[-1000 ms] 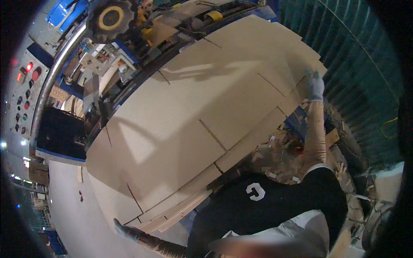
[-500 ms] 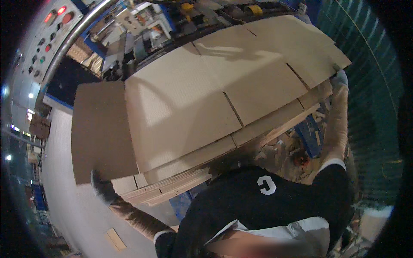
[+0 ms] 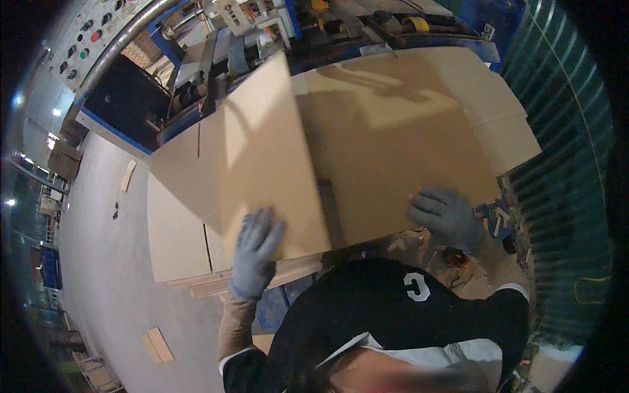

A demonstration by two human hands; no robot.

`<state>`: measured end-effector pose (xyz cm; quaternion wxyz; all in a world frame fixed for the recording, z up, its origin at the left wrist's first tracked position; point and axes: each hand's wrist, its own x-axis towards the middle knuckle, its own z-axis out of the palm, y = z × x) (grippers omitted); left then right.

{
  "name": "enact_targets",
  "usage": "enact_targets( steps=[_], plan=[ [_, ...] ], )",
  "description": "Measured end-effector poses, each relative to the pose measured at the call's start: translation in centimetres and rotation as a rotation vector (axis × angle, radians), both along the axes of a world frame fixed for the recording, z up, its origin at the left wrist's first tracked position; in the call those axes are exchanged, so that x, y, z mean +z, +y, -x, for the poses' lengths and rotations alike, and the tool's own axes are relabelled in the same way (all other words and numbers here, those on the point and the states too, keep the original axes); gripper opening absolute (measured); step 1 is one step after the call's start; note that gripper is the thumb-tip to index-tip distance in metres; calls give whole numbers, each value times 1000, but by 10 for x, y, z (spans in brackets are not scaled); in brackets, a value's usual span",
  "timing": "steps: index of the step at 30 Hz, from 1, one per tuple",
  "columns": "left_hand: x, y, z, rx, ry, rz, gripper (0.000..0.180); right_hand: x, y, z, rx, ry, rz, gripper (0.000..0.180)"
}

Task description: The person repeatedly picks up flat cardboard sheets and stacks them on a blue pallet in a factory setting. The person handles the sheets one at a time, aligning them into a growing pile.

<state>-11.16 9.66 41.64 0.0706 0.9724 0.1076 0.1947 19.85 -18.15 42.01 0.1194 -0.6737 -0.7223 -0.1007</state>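
Note:
A cardboard sheet lies across the stack, its left flap (image 3: 265, 164) folded over and its broad right panel (image 3: 386, 144) folded inward, with a dark gap between them. My left hand (image 3: 254, 255), in a grey glove, rests on the lower part of the left flap, fingers apart. My right hand (image 3: 449, 216), gloved likewise, lies with outstretched fingers over the right panel near its front corner. Under the folded sheet, a stack of flat slotted cardboard (image 3: 180, 223) shows at the left. More flat cardboard (image 3: 495, 111) sticks out at the far right.
A machine with rollers and belts (image 3: 354, 29) stands beyond the stack. At the upper left are a button panel (image 3: 85, 46) and a metal rail (image 3: 128, 49). Green corrugated sheeting (image 3: 570, 177) runs along the right. Cardboard scraps (image 3: 406, 252) litter the floor; one strip (image 3: 158, 346) lies lower left.
Both hands have moved inward from the sheet's outer edges. The sheet's two sides have been folded toward the middle, and its flat open face no longer shows.

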Motion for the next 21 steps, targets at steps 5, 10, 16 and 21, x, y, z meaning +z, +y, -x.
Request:
enact_targets(
  steps=[5,10,16,21],
  plan=[
    [3,-3,-22,20,272,-62,52,-8,18,-22,106,-80,-44,36],
    [-6,28,-24,13,188,-119,53,-6,53,-46,21,-77,80,48],
    [-7,79,-73,4,69,-125,59,8,120,-107,-2,-29,9,64],
    [-13,126,-103,41,-27,-41,63,5,150,-132,99,-132,-40,63]
  ],
)
